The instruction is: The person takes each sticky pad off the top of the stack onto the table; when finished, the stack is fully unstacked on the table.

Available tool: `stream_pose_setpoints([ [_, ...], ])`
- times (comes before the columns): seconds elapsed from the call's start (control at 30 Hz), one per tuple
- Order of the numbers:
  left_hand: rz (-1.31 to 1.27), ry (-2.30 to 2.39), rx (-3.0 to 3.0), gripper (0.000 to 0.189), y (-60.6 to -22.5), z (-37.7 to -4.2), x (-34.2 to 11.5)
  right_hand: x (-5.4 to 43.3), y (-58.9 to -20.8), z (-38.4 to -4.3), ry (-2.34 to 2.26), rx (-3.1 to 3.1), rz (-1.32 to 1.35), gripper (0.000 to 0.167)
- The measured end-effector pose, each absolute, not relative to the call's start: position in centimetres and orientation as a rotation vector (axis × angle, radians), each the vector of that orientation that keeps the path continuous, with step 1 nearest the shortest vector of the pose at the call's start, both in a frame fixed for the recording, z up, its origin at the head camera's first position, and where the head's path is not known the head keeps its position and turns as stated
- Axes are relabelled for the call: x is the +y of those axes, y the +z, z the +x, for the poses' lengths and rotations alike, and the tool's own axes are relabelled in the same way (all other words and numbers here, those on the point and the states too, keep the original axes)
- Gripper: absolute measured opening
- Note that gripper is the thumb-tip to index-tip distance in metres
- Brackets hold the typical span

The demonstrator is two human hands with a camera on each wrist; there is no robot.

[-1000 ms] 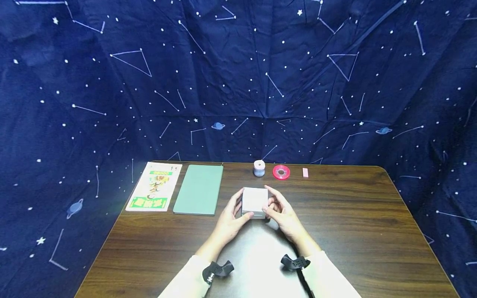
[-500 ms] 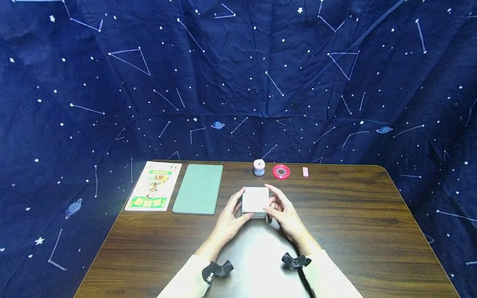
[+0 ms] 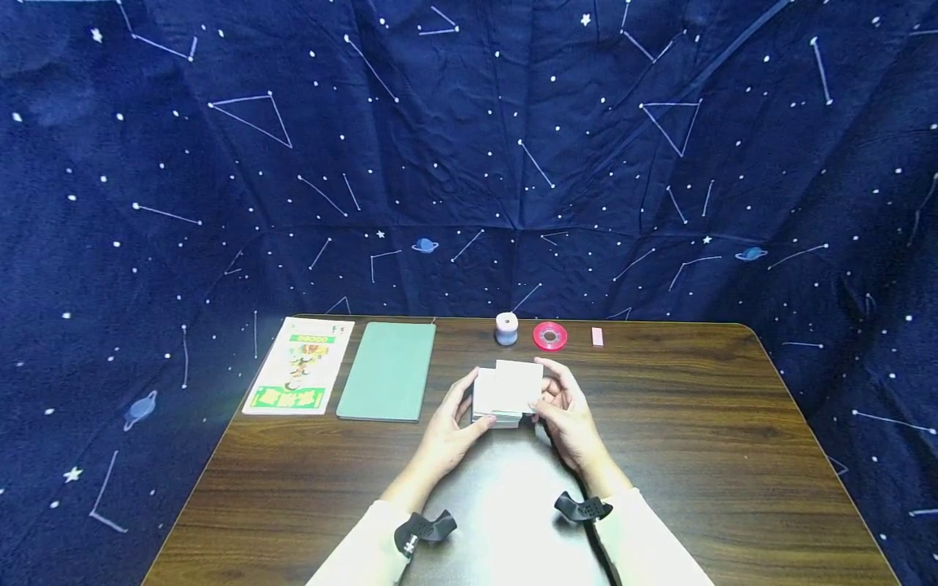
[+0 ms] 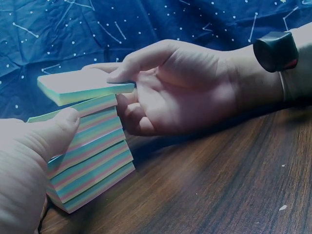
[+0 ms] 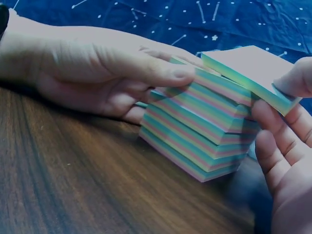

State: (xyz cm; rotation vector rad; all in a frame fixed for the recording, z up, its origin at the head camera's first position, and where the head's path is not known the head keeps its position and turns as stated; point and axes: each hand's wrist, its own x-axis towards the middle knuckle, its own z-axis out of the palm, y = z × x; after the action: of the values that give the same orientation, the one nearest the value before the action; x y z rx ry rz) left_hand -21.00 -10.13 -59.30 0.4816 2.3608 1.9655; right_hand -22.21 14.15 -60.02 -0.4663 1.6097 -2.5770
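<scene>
A stack of sticky note pads (image 4: 95,146) with striped pastel edges stands on the wooden table, its layers slightly offset. My left hand (image 3: 445,439) grips the stack from the left, thumb along the near side and fingers behind. At the upper right, my right hand (image 3: 575,431) pinches a single pad (image 3: 520,385) between thumb and fingers. This pad has a white top and yellow-green edges. It sits shifted right, tilted over the stack's top, with a gap showing beneath it in the left wrist view. The right hand's lower fingers curl beside the stack (image 5: 195,129).
To the left lie a printed booklet (image 3: 298,366) and a green notebook (image 3: 387,372). Along the back edge stand a white spool (image 3: 506,330), a red ring-shaped reel (image 3: 538,336) and a small pink block (image 3: 597,337). A dark blue star-patterned cloth (image 3: 469,163) hangs behind the table (image 3: 696,423).
My right hand has moved slightly right, drawing the top pad off the stack toward the right and back. My left hand has kept its grip on the stack.
</scene>
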Motion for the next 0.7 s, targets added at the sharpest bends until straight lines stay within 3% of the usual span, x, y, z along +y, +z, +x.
stream_pose_setpoints([
  [0.33, 0.454, 1.96, 2.343, 0.086, -59.2, -21.1, -10.2, 15.4, -59.5, -22.5, -2.684, 1.573, -0.459, 0.061],
  [0.7, 0.428, 1.942, 2.341, 0.084, -59.3, -20.8, -10.4, 19.0, -59.4, -23.2, -2.825, 1.647, -0.445, 0.061],
])
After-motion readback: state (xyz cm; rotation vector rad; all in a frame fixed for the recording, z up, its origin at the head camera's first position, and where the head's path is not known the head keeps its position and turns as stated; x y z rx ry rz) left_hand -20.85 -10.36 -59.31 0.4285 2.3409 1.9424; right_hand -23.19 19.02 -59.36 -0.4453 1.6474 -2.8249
